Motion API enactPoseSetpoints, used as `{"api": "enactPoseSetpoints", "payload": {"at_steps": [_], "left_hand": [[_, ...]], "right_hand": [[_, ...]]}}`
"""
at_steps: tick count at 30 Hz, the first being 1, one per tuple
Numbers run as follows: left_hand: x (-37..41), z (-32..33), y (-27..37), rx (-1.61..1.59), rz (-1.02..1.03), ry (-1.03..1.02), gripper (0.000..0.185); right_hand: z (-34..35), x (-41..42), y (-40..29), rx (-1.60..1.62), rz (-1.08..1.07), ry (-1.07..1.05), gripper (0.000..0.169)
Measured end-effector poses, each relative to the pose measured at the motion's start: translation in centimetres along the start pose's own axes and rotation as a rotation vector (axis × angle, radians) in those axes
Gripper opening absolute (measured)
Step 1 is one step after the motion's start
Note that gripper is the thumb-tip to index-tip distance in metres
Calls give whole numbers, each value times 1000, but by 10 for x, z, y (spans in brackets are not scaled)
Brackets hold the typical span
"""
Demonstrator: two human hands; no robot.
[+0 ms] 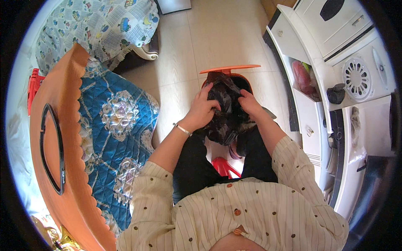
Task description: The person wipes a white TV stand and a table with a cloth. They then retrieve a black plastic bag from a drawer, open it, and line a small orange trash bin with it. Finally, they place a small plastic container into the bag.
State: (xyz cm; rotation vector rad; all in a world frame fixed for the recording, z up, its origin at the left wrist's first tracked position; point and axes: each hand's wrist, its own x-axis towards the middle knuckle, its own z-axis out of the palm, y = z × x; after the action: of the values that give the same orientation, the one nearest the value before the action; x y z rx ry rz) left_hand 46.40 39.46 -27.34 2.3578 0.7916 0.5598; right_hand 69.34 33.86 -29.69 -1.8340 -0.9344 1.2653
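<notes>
A crumpled black plastic bag spreads between my two hands, over my knees and against an orange trash bin. The bin stands on the floor before me with its orange lid raised. My left hand pinches the bag's left side between thumb and fingers. At the bag's upper right, my right hand grips its edge near the bin's rim. Much of the bin's body is hidden behind the bag and my hands.
On my left a sofa carries a blue quilted cover and an orange scalloped cloth with a black band-like object. A patterned cloth drapes furniture ahead. White cabinets with an open drawer line the right. A red stool shows beneath me.
</notes>
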Motion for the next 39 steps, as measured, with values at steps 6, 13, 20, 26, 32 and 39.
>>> {"api": "enactPoseSetpoints", "payload": {"at_steps": [6,13,20,26,32,39], "left_hand": [[22,36,-22,-250,-164,-80,24],[-11,-9,-8,-448,-174,-43,40],[-6,-5,20,9,50,-160,29],[14,5,48,-61,91,-333,28],[6,13,48,31,38,-408,32],[34,31,25,-269,-76,-369,27]], "right_hand": [[17,23,-11,144,-278,-85,38],[24,10,-36,525,-307,-321,29],[6,30,-25,926,-48,-392,24],[-11,45,-15,1045,8,-626,24],[-1,60,-7,797,-158,-865,26],[-6,80,8,347,105,-426,20]]}}
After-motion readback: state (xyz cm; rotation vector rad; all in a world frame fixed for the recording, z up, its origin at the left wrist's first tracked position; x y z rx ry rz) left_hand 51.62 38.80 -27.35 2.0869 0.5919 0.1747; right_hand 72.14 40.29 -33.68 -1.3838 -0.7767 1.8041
